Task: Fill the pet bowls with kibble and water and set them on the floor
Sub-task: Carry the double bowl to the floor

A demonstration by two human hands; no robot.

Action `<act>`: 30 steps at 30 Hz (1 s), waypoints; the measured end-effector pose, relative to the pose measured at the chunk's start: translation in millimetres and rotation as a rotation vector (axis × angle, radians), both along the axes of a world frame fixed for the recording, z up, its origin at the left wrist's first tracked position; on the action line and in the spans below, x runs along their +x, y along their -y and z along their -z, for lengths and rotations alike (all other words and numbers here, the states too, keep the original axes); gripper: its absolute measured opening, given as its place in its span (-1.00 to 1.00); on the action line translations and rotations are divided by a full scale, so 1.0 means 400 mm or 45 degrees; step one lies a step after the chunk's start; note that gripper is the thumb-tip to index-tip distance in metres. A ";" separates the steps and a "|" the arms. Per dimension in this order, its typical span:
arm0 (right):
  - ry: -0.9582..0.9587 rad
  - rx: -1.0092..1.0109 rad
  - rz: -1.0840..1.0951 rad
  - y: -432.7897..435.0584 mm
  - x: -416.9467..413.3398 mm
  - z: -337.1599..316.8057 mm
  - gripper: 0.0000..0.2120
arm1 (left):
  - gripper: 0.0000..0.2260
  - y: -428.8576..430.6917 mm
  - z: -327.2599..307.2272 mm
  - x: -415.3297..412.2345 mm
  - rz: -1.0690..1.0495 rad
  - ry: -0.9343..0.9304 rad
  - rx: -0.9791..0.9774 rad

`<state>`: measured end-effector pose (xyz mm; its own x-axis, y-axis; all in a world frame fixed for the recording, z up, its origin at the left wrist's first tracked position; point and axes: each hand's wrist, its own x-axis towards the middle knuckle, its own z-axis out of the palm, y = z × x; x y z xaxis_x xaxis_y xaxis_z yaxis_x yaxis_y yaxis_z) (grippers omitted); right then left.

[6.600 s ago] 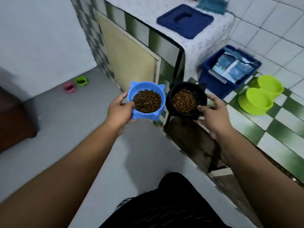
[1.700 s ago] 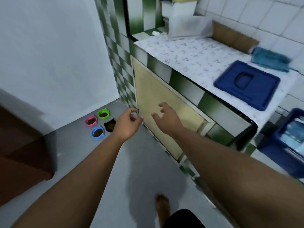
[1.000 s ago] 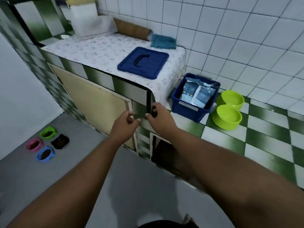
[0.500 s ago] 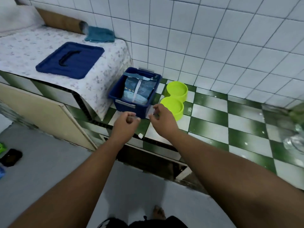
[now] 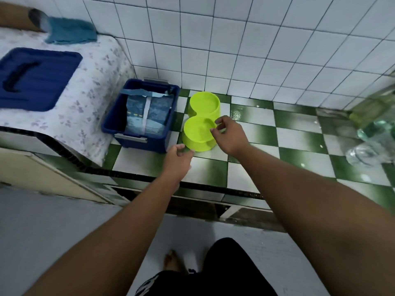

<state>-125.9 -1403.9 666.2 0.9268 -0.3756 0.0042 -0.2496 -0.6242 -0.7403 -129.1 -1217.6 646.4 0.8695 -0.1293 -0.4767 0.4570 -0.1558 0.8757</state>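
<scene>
Head view: green double bowl (image 5: 198, 133) sits on the tiled surface (image 5: 213, 165), just right of the blue bin (image 5: 136, 144). Left hand (image 5: 177, 161) and right hand (image 5: 230, 135) hover at it, fingers loosely curled, gripping nothing. I judge it light, stiff, slick plastic; grip opposite rims.

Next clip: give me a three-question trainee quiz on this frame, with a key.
1. True or false: the green double bowl holds kibble.
2. What sits in the blue bin? A) a printed bag B) a towel C) bottles
3. Fill in: the ___ hand is over the bowl's near well, and the other is by its base.
Key: 1 false, no kibble shows in either well. 2 A. 3 right: the right hand is over the near well, and the left hand is by the base.
</scene>
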 end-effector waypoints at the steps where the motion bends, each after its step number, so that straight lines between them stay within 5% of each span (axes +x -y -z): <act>1: -0.010 0.004 0.010 0.012 0.012 0.001 -0.71 | -0.68 0.009 0.003 0.010 -0.016 -0.032 -0.008; 12: -0.046 -0.014 -0.109 0.155 0.276 0.020 -0.62 | -0.38 0.125 0.059 0.095 -0.295 -0.264 -0.013; 18: -0.044 -0.048 -0.156 0.218 0.447 0.038 -0.64 | -0.06 0.183 0.117 0.140 -0.443 -0.302 0.006; 30: -0.404 -0.016 -0.252 0.242 0.608 0.151 -0.38 | -0.57 0.247 0.117 0.153 -0.560 -0.134 0.090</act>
<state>117.4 -1500.9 605.8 0.9373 -0.1910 -0.2915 -0.3391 -0.6921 -0.6372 -68.0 -1316.3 599.8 0.7810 0.2778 -0.5594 0.5787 0.0150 0.8154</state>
